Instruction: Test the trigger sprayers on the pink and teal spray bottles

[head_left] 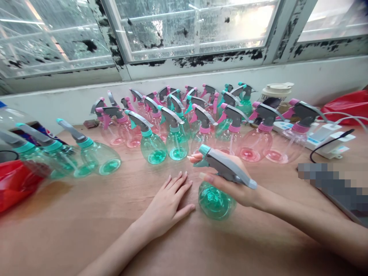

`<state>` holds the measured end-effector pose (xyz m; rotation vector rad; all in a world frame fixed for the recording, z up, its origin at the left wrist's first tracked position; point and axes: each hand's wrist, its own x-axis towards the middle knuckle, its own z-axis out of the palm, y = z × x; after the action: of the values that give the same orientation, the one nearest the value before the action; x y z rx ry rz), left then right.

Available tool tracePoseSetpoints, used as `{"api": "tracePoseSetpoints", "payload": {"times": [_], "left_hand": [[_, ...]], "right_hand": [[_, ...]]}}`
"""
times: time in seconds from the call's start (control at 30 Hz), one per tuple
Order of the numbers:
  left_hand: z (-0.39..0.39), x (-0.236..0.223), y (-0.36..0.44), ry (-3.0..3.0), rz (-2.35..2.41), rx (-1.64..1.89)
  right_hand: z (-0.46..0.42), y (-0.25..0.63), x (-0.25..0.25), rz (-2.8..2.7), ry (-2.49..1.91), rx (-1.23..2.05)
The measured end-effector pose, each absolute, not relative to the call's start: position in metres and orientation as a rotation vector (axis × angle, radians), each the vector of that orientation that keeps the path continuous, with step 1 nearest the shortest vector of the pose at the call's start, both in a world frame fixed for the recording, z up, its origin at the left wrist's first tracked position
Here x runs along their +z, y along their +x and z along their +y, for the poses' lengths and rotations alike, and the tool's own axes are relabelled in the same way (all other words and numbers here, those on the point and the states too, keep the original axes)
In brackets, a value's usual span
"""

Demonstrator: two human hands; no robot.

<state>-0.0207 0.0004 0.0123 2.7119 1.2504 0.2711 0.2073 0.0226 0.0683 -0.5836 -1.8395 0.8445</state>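
My right hand is wrapped round the neck of a green spray bottle, just under its grey and teal trigger head. The bottle is in front of me, right of centre. My left hand lies flat on the wooden table, fingers stretched out, a little left of that bottle and not touching it. Beyond the hands stand two green spray bottles and several pink spray bottles in close rows. Farther left is a group of green spray bottles.
At the right are a power strip with cables, a lidded cup, a red plastic bag and a blurred-out dark flat object. Another red bag lies at the left edge. Windows rise behind the table.
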Motion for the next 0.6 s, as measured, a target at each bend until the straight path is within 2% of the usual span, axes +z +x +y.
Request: {"api": "tracePoseSetpoints", "payload": {"times": [0.33,0.6], "left_hand": [[-0.006,0.027,-0.025,2.506,1.236,0.351],[-0.026,0.041,-0.052,2.288,1.179,0.764]], "right_hand": [[0.02,0.197,0.07,-1.798,-0.697,0.793],[0.016,0.134,0.07,-1.749,-0.671,0.795]]}}
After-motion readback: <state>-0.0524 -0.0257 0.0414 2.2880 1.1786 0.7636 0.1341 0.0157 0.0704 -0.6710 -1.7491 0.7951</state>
